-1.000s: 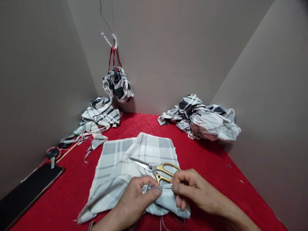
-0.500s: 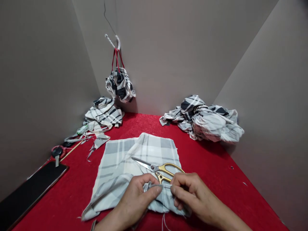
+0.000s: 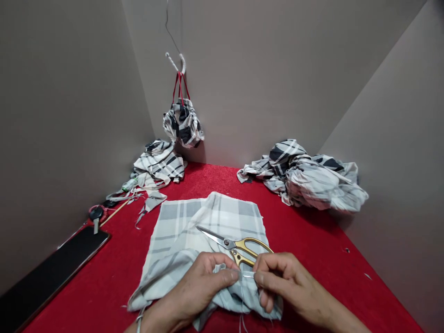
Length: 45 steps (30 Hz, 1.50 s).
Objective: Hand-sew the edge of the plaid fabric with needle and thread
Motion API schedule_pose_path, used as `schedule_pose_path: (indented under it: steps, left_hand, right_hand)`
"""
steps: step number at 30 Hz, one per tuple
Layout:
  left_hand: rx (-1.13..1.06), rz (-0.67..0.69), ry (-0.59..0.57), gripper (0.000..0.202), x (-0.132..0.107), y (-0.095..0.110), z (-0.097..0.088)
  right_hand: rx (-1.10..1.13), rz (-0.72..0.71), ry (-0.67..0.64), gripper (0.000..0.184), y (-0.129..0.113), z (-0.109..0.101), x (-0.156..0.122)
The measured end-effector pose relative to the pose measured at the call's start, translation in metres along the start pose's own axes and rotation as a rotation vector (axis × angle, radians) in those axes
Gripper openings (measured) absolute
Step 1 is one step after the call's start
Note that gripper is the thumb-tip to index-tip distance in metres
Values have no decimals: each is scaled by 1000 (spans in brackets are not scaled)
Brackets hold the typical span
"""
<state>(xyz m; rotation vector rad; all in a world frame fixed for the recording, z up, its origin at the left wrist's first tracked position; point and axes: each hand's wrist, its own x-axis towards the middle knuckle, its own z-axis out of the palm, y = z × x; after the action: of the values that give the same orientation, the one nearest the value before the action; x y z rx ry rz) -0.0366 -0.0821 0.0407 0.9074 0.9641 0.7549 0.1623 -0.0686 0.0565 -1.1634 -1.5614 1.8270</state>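
A grey-and-white checked cloth [image 3: 208, 217] lies spread in front of me, its near edge gathered up between my hands. My left hand [image 3: 208, 282] is closed, pinching a fold of this edge between thumb and forefinger. Between the two sets of fingertips shows a thin shiny sewing needle [image 3: 249, 276], along the fold. My right hand [image 3: 282, 280] pinches its right end between thumb and forefinger, the other fingers curled by the cloth. Pale thread [image 3: 242, 296] hangs down from the fold. Just beyond my hands, gold-handled scissors [image 3: 227, 243] rest on the cloth, blades pointing far left.
A red-covered table [image 3: 312, 249] stands between grey walls. Checked cloth heaps sit at back left [image 3: 159, 162] and back right [image 3: 305, 178]. A drawstring bag [image 3: 183, 122] hangs from a white hook [image 3: 182, 64]. At left are a phone [image 3: 58, 268] and a key [image 3: 96, 217].
The whole view has shifted, so things appear farther right. More of the needle shows between my fingertips. Both hands keep their pinch on the folded edge.
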Motion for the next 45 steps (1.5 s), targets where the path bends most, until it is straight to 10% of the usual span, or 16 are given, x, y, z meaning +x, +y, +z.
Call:
schedule_pose_path:
  steps: [20,45]
  left_hand:
    - [-211,1,-112,28,-1,-4,-3]
    - [39,-4,-65,33,-1,6,-10]
  right_hand:
    - [260,-39,-43,28,13,5,8]
    - [98,-171,-27,26,3,3,5]
